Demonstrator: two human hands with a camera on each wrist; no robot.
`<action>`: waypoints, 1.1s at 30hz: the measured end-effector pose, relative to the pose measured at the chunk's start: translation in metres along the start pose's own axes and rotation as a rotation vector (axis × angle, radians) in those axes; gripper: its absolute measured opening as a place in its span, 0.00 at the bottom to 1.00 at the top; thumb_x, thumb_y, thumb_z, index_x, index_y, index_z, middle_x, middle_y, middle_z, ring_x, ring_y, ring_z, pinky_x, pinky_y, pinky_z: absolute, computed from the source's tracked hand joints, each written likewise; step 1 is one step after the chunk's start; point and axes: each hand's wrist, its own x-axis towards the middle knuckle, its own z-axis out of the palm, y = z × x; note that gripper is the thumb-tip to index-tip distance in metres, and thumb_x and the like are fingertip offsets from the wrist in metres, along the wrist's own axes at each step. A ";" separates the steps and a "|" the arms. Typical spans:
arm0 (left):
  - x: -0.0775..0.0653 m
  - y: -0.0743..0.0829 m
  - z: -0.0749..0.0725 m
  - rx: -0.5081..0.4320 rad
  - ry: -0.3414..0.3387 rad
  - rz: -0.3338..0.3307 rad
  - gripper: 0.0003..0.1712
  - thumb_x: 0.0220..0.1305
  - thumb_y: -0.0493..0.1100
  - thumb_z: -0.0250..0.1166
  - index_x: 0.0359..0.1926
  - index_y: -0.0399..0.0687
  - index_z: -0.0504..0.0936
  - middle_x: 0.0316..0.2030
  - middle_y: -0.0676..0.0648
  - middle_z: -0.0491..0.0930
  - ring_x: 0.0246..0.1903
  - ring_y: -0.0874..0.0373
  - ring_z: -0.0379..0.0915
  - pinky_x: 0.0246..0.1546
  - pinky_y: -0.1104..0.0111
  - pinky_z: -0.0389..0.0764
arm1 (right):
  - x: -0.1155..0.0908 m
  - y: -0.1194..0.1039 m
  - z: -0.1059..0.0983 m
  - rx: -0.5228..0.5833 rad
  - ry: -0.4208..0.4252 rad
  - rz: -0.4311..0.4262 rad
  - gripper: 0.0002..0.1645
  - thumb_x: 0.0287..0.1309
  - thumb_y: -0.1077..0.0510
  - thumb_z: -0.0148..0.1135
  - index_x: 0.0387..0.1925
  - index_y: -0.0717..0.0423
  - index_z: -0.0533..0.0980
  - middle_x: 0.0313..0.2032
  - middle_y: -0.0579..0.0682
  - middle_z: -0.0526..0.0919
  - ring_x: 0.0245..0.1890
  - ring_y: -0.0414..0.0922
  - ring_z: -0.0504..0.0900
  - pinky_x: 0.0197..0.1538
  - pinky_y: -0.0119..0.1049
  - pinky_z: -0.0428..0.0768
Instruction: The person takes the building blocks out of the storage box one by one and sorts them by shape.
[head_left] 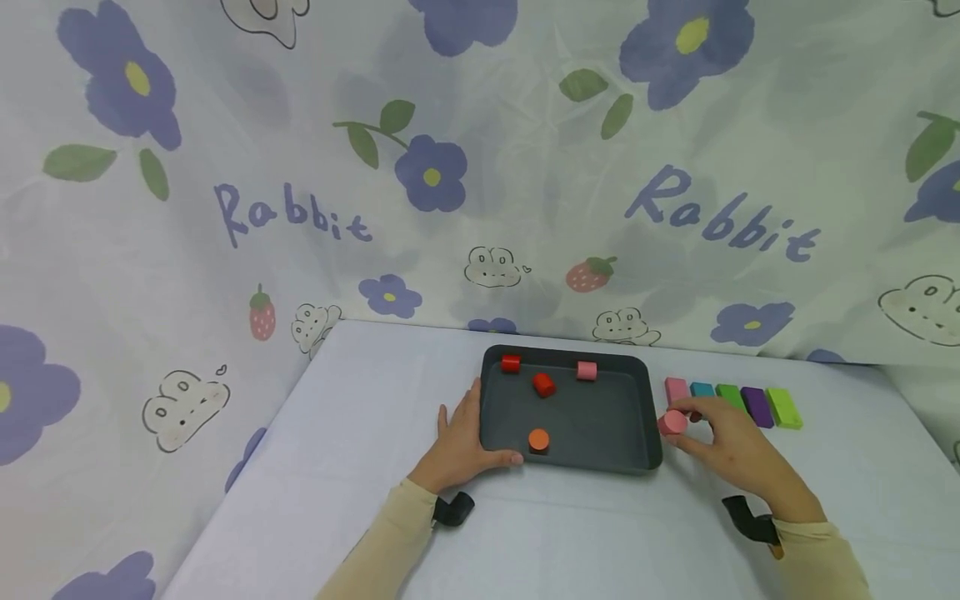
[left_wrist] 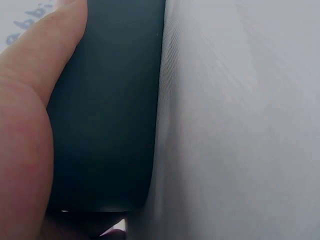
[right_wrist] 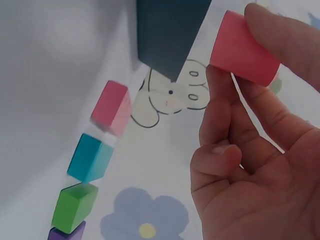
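My right hand (head_left: 731,442) pinches a pink cylinder block (head_left: 672,422) between thumb and fingertips, just outside the right wall of a dark grey tray (head_left: 600,425). In the right wrist view the pink cylinder (right_wrist: 245,48) is tilted, clear of the tray. My left hand (head_left: 461,442) rests against the tray's front left corner, fingers straight along the left side and thumb along the front wall. Inside the tray lie a red cylinder (head_left: 511,363), a second red cylinder (head_left: 544,384) and another pink cylinder (head_left: 587,371). An orange cylinder (head_left: 538,439) stands near the front wall.
Right of the tray, a row of rectangular blocks runs sideways: pink (head_left: 677,389), blue (head_left: 702,389), green (head_left: 730,394), purple (head_left: 757,407) and lime (head_left: 784,408). A white cloth (head_left: 570,542) covers the table. Behind it hangs a printed curtain (head_left: 517,208).
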 end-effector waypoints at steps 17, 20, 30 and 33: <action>0.000 0.000 0.000 0.007 0.005 -0.004 0.79 0.47 0.71 0.75 0.80 0.41 0.34 0.79 0.41 0.45 0.77 0.46 0.43 0.70 0.37 0.28 | 0.003 0.015 0.005 -0.032 0.052 0.150 0.29 0.57 0.54 0.74 0.54 0.69 0.77 0.45 0.63 0.83 0.45 0.61 0.79 0.43 0.57 0.82; 0.000 0.000 0.000 0.006 0.005 -0.005 0.79 0.47 0.71 0.76 0.80 0.41 0.34 0.79 0.41 0.45 0.77 0.46 0.43 0.71 0.37 0.28 | 0.003 0.018 0.008 -0.029 0.047 0.166 0.28 0.57 0.53 0.74 0.53 0.67 0.78 0.43 0.60 0.83 0.44 0.58 0.78 0.40 0.52 0.82; 0.000 0.001 0.001 -0.003 0.009 0.003 0.78 0.48 0.68 0.77 0.80 0.40 0.35 0.79 0.41 0.45 0.77 0.45 0.44 0.70 0.36 0.28 | 0.003 0.026 0.011 -0.023 -0.020 0.215 0.30 0.58 0.50 0.73 0.53 0.67 0.78 0.38 0.58 0.80 0.40 0.55 0.75 0.36 0.44 0.78; 0.000 0.000 0.001 0.002 0.009 0.001 0.78 0.47 0.68 0.77 0.80 0.40 0.35 0.79 0.40 0.46 0.77 0.45 0.44 0.70 0.36 0.28 | 0.002 0.028 0.012 -0.025 -0.029 0.217 0.29 0.57 0.50 0.73 0.53 0.66 0.78 0.37 0.57 0.80 0.39 0.54 0.74 0.36 0.43 0.78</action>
